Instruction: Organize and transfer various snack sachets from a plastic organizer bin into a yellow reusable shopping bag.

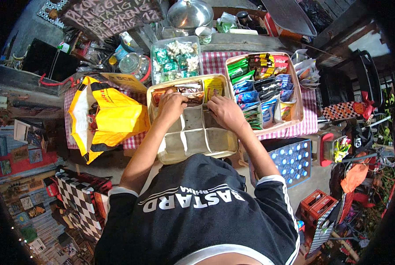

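A cream plastic tray point(196, 140) divided into compartments lies on the table right before me. Brown sachets point(193, 93) fill its far left and middle compartments, and yellow sachets point(213, 87) stand in the far right one. My left hand point(171, 106) reaches into the far left part, its bent fingers closed at the brown sachets' near edge. My right hand point(226, 112) is at the near edge of the yellow sachets, fingers curled down over a divider. Whatever its fingertips pinch is hidden. The nearer compartments show bare bottoms.
Right of the tray stands a bin of colourful sachets point(268, 84). A yellow bag point(118, 117) gapes open at the left. Behind is a clear tub of green-and-white packets point(175, 59). A crate of blue-capped bottles point(291, 161) sits below the table's right edge.
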A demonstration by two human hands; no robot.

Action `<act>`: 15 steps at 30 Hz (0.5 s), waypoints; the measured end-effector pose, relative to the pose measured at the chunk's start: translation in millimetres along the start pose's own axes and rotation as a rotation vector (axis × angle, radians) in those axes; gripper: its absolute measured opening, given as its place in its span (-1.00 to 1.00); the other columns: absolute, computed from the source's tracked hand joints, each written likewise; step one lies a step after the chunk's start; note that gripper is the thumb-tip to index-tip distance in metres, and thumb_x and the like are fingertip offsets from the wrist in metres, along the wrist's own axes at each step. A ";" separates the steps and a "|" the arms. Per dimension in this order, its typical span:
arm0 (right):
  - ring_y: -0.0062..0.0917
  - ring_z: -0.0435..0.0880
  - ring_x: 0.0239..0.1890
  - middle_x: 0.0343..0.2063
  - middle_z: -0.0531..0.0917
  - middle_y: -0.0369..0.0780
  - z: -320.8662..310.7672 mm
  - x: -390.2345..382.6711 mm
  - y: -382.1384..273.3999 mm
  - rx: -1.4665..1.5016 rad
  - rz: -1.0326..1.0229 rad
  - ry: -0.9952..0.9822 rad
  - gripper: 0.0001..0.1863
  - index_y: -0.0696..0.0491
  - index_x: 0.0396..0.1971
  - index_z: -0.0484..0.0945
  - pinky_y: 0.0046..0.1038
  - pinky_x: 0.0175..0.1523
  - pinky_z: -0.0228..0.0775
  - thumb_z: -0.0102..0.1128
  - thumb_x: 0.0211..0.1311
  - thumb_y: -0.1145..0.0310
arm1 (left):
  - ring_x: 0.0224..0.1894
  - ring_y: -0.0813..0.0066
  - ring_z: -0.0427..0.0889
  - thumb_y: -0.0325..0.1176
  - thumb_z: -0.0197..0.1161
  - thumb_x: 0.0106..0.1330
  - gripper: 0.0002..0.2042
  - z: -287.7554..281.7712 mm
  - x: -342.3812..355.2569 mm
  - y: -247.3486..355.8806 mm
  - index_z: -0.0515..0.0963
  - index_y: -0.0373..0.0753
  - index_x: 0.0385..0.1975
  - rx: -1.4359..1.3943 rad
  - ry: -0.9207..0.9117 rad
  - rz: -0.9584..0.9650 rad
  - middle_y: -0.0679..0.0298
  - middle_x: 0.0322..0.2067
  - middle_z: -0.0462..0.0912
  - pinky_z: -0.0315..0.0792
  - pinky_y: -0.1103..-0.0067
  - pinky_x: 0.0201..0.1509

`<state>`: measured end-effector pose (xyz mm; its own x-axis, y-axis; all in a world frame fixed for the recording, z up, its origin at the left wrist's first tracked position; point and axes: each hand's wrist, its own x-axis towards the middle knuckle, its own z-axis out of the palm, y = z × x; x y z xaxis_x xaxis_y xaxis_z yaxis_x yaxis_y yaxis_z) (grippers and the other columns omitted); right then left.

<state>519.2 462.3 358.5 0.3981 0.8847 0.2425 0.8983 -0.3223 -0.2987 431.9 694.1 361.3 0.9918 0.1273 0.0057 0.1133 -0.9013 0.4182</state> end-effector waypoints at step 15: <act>-0.19 0.63 -0.15 -0.32 0.59 -0.12 -1.1 2.8 -3.4 0.132 0.100 0.123 -0.85 0.11 -0.31 0.48 -0.20 -0.05 0.49 0.23 0.17 0.40 | 0.04 0.16 0.46 -0.45 0.45 0.14 -0.90 4.8 -9.4 12.7 0.76 -0.23 -0.35 -0.022 0.346 0.126 0.20 -0.12 0.55 0.37 0.27 0.15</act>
<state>517.4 465.5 361.3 0.5106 0.8004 0.3140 0.8244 -0.3521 -0.4432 424.3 679.5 362.2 0.9192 0.1513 0.3635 -0.0139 -0.9102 0.4139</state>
